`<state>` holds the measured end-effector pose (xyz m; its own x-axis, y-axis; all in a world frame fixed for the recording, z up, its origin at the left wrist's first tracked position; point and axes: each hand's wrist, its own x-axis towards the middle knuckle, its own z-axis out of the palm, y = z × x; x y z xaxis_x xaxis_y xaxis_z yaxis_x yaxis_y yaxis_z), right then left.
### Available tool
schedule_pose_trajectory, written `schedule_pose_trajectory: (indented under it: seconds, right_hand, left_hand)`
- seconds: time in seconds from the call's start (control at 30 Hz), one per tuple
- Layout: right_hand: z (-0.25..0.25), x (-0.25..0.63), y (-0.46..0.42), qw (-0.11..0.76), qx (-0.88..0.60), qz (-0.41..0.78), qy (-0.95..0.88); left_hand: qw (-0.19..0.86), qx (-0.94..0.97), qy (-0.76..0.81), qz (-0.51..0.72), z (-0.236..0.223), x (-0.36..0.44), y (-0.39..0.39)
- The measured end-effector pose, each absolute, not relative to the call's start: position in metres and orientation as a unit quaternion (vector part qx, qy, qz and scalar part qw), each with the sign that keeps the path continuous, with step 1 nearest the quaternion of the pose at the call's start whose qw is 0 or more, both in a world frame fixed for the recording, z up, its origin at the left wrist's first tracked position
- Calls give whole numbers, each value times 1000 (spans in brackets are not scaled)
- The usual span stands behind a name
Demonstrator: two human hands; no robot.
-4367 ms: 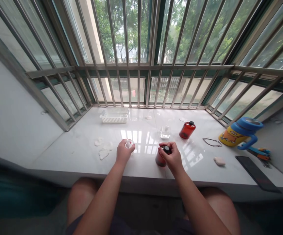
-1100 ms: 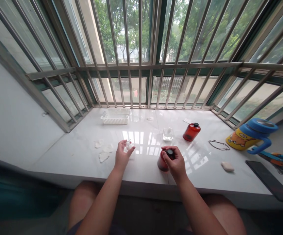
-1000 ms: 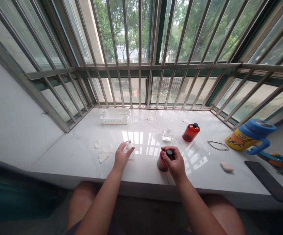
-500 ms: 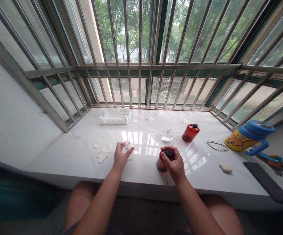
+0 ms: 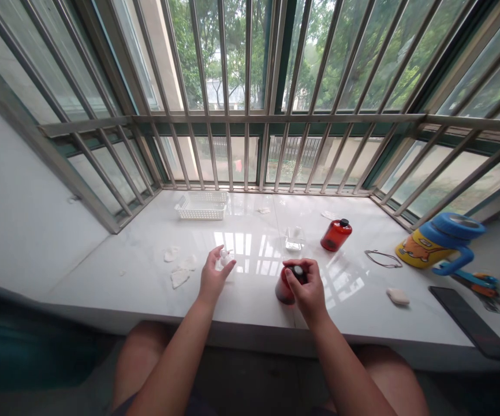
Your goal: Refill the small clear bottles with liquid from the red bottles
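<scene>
My left hand [image 5: 215, 274] is curled around a small clear container [image 5: 225, 260], thumb on one side and fingers on the other. Its exact kind is hard to make out. My right hand [image 5: 309, 286] grips the black cap of a dark red bottle [image 5: 284, 290], which stands close to the front edge of the white ledge. Another red bottle [image 5: 336, 236] with a black cap is farther back on the right. Between the bottles and the window sits a small clear box [image 5: 294, 238]. White scraps [image 5: 181, 278] lie left of my left hand.
A white perforated basket [image 5: 202, 206] is at the back left by the barred window. To the right are a thin cord loop [image 5: 383, 259], a pale soap-like block [image 5: 398, 297], a black phone-like slab [image 5: 470, 323] and a blue-yellow jug [image 5: 427, 245]. The white ledge [image 5: 124, 294] ends just before my knees.
Both hands keep nearly the same places and holds. The fingers of my right hand have shifted slightly at the bottle's cap, and the view has moved a little.
</scene>
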<state>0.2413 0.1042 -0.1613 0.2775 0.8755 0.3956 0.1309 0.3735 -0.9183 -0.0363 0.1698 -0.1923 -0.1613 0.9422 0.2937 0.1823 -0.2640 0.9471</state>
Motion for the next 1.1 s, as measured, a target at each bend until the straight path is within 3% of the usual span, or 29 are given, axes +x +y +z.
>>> schedule_pose_trajectory:
  seconds: [0.37,0.9,1.1]
  right_hand:
    - [-169,244,105,639,-473,275,-540]
    - [-167,242,103,641,-481,248,-544]
    - [-165,241,103,643,-482,252,-539]
  left_hand:
    - [323,547,521,570,-190,-34,167]
    - [133,671,483,547,-184,-30,159]
    - [220,605,521,561,-194,-31,160]
